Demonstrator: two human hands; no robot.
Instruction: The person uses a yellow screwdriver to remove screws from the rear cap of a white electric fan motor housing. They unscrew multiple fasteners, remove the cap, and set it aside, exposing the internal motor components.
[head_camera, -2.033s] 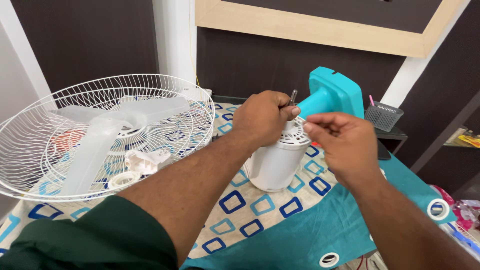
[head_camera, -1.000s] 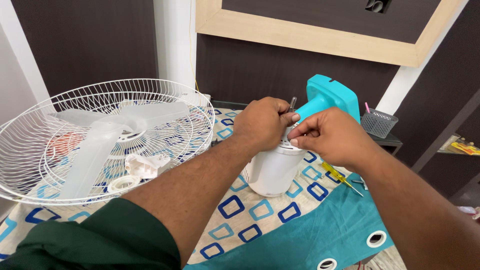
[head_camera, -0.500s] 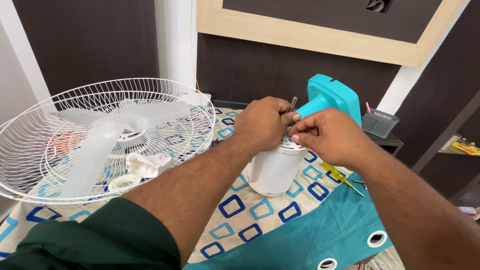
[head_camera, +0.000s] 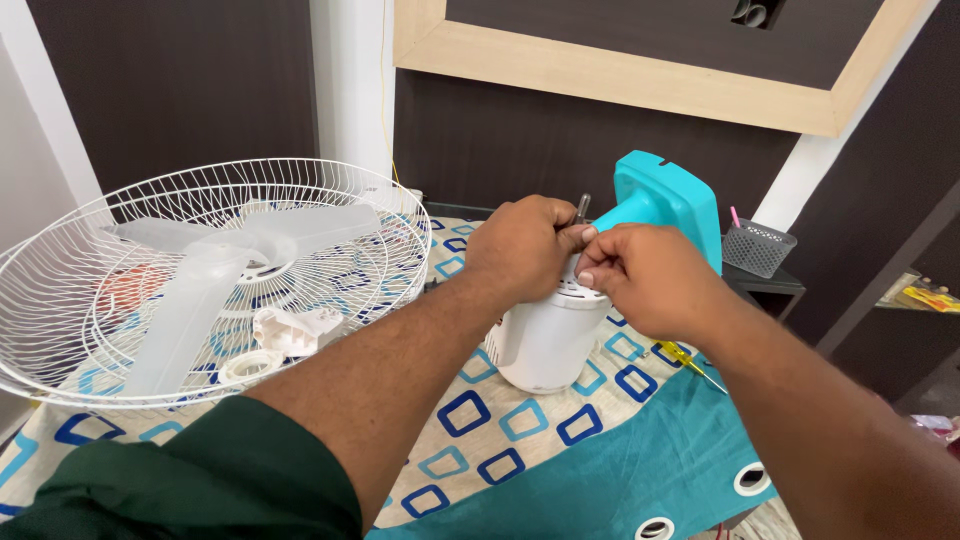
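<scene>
- While the white fan motor housing (head_camera: 545, 340) stands upright on the patterned cloth (head_camera: 480, 440) over the worktop, both hands close on its top.
- Left hand (head_camera: 525, 245): fingers curled shut around the metal shaft (head_camera: 583, 208); unchanged from half a second ago.
- Right hand (head_camera: 640, 280): fingers pinched at the shaft base, having closed in over two seconds; fine work there continues.
- Teal fan base (head_camera: 665, 205): just behind the housing.
- Wire fan guard (head_camera: 200, 270) with blades: left, well apart.
- Yellow screwdriver (head_camera: 690, 362): lying unused.
</scene>
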